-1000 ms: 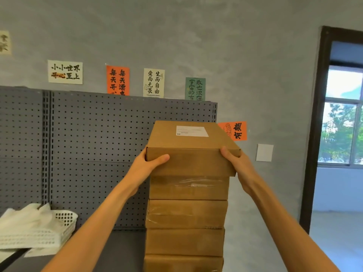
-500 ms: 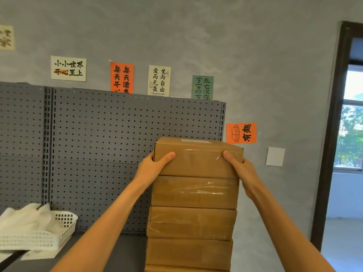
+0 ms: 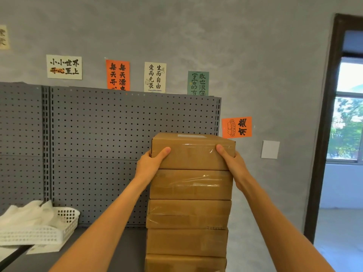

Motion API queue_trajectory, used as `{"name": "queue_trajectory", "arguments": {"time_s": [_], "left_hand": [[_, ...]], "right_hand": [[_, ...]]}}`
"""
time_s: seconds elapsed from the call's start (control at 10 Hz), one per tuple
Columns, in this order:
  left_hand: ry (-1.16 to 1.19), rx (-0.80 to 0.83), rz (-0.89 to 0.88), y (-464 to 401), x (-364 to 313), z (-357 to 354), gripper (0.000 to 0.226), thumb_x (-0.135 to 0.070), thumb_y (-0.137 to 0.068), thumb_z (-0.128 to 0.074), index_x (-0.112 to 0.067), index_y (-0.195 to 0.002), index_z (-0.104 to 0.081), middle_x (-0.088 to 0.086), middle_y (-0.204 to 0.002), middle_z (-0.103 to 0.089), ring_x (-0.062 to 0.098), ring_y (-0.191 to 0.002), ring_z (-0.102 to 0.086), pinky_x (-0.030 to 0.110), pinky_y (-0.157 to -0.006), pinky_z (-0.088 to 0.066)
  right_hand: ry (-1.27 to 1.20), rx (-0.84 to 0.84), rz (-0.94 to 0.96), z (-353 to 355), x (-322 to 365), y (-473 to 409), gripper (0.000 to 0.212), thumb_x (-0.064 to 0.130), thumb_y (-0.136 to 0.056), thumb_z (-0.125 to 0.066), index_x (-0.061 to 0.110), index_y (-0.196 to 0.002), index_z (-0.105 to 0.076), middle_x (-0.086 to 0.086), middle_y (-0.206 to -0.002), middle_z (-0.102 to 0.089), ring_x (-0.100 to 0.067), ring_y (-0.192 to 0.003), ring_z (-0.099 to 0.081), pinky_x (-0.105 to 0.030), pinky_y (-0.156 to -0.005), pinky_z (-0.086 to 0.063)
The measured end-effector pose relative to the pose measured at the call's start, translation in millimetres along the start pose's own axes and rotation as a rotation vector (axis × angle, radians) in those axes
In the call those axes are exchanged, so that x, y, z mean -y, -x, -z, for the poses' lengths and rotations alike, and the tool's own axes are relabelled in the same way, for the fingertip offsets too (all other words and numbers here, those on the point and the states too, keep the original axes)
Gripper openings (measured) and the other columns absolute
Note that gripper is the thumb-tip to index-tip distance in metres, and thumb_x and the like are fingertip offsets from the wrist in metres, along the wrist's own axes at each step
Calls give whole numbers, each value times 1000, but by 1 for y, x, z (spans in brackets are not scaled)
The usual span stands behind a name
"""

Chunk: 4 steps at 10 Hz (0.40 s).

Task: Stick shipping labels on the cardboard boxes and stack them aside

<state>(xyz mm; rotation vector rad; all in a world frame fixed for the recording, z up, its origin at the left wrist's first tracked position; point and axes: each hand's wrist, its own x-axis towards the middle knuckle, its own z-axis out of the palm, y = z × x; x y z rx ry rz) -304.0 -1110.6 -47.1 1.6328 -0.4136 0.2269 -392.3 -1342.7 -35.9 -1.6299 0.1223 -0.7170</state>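
A tall stack of several brown cardboard boxes [image 3: 188, 213] rises at centre frame on a dark shelf. The top box [image 3: 193, 154] sits squarely on the stack, and a sliver of its white shipping label [image 3: 191, 136] shows on its upper face. My left hand [image 3: 150, 162] grips the top box's left end, thumb across the front face. My right hand [image 3: 232, 162] grips its right end the same way. Clear tape shines on the fronts of the boxes.
A grey pegboard panel [image 3: 98, 154] backs the shelf. A white perforated basket [image 3: 43, 230] with white plastic wrap sits at the left on the dark shelf surface [image 3: 110, 250]. Small posters hang on the grey wall. A dark door frame [image 3: 326, 134] and a window are at the right.
The top box came down from a tilted, raised position onto the stack and now lies flat. Both hands stayed on its ends and lowered with it.
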Motion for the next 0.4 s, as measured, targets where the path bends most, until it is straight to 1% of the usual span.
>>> {"name": "queue_trajectory", "arguments": {"time_s": [0.1,0.2,0.3,0.4], "left_hand": [[-8,-6,4,5,-4,-2,68,-66,-73,-60,-20,-123,-55,3,-118,-63,22,-104,-60,42,-94,-49],[56,175,86,8,-11,6,80,-68,-74,-55,-22,-139,-41,2,-131,-55,18,-108,-55,34,-93,-46],[-5,224,68,15,-9,15,76,-61,-86,-47,-22,-148,-25,1,-145,-42,17,-119,-48,33,-99,-39],[-90,16,-13,20,-2,22,83,-65,-84,-38,-20,-151,-18,2,-154,-28,22,-138,-33,40,-110,-30]], "right_hand": [[5,-39,-39,-1,6,5,66,56,-78,-64,19,-128,-45,-1,-110,-58,-17,-93,-59,-31,-77,-50],[57,-61,-36,8,5,10,71,54,-80,-64,14,-134,-41,-2,-117,-55,-18,-99,-55,-33,-83,-47],[172,-72,-33,17,-6,23,82,57,-77,-65,15,-141,-36,-6,-138,-49,-23,-117,-52,-40,-95,-45],[329,-169,58,20,-11,37,75,54,-82,-60,16,-142,-36,-8,-144,-45,-27,-128,-46,-44,-102,-41]]}}
